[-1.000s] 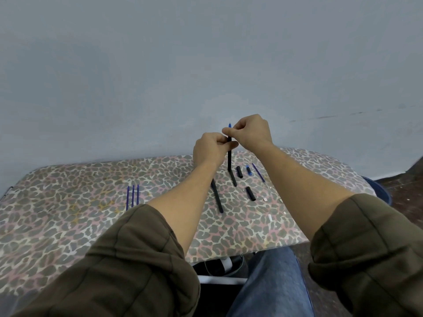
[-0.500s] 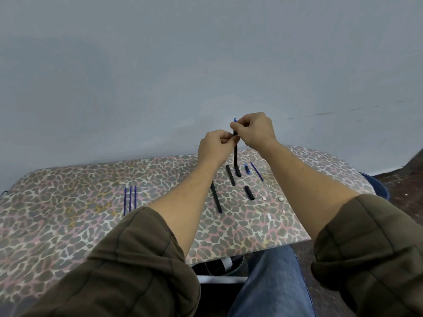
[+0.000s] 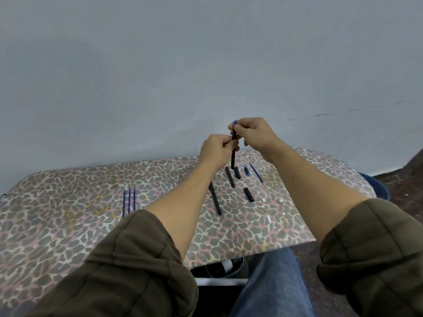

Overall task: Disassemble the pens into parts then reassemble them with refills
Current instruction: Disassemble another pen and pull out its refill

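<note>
Both hands are up above the far side of the desk: left hand pinches the upright black pen barrel mid-length, right hand grips its top, where a blue refill tip pokes out. Risks: the thin refill bends or slips if pushed off-axis, and a dropped barrel scatters the loose black parts below. Three spare refills lie well left.

Three blue refills lie centre-left; one more centre-right. Four black pen parts on table, one held.
</note>
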Action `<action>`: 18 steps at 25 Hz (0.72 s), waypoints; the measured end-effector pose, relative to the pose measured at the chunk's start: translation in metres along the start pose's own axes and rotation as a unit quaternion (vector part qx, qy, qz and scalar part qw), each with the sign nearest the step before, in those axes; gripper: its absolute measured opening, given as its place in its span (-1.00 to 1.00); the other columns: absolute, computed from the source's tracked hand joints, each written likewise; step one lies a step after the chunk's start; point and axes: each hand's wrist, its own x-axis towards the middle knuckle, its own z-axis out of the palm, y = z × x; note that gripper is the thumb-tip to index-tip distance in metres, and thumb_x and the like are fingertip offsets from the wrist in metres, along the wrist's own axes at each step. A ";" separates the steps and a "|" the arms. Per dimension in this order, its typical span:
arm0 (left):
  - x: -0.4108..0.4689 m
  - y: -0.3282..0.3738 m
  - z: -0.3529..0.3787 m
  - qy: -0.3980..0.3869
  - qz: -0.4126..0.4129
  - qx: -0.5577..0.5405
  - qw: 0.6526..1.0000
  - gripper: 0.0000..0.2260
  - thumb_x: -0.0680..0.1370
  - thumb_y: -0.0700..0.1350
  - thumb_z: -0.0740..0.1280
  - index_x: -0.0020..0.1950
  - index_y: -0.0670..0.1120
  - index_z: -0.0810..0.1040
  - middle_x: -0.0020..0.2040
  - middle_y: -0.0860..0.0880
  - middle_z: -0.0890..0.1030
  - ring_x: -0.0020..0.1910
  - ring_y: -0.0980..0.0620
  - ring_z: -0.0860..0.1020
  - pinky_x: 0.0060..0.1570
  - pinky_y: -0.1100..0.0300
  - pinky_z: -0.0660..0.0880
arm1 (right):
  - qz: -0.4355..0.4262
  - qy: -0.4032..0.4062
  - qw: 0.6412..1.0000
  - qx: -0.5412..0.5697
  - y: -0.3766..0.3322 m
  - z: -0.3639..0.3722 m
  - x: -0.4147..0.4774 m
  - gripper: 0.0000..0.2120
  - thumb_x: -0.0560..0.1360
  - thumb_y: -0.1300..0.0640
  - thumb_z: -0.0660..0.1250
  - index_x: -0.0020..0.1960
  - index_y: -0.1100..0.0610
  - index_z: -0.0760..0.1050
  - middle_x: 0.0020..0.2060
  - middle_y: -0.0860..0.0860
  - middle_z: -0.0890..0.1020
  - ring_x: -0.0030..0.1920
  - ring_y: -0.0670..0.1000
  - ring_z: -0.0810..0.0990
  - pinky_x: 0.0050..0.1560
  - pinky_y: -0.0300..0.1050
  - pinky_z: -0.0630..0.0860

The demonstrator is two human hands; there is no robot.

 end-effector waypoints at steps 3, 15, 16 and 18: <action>0.001 -0.005 0.003 -0.007 -0.004 -0.019 1.000 -0.81 0.66 -0.01 0.34 0.05 -0.03 0.73 -0.09 0.11 0.74 -0.03 0.14 0.67 -0.01 0.19 0.53 | 0.019 0.007 1.000 0.023 0.001 0.006 -0.001 -0.89 0.61 0.11 0.42 0.05 0.12 0.70 -0.06 -0.03 0.71 -0.05 -0.06 0.65 -0.05 -0.18 0.56; 0.003 -0.011 0.004 -0.008 -0.003 -0.021 1.000 -0.82 0.67 0.01 0.31 0.03 0.04 0.70 -0.12 0.16 0.73 -0.08 0.26 0.64 -0.15 0.28 0.44 | 0.014 0.066 0.998 -0.009 -0.001 0.010 0.003 -0.25 0.54 0.17 0.51 0.64 0.12 0.25 -0.05 0.03 0.75 0.20 0.00 0.67 0.41 0.05 0.48; 0.002 -0.010 0.004 -0.005 -0.002 -0.026 1.000 -0.83 0.67 0.00 0.31 0.04 0.04 0.70 -0.11 0.16 0.73 -0.07 0.25 0.64 -0.13 0.27 0.45 | 0.011 0.057 0.998 0.009 -0.001 0.009 0.004 -0.27 0.56 0.20 0.48 0.64 0.12 0.24 -0.06 0.00 0.77 0.23 -0.01 0.66 0.43 0.05 0.45; 0.003 -0.010 0.002 -0.001 -0.002 -0.028 1.000 -0.83 0.68 0.00 0.30 0.06 0.03 0.69 -0.10 0.15 0.73 -0.03 0.21 0.65 -0.07 0.22 0.49 | 0.013 0.016 0.998 0.051 0.000 0.008 0.003 -0.27 0.61 0.26 0.39 0.68 0.12 0.15 -0.04 -0.06 0.79 0.30 -0.03 0.62 0.43 0.03 0.40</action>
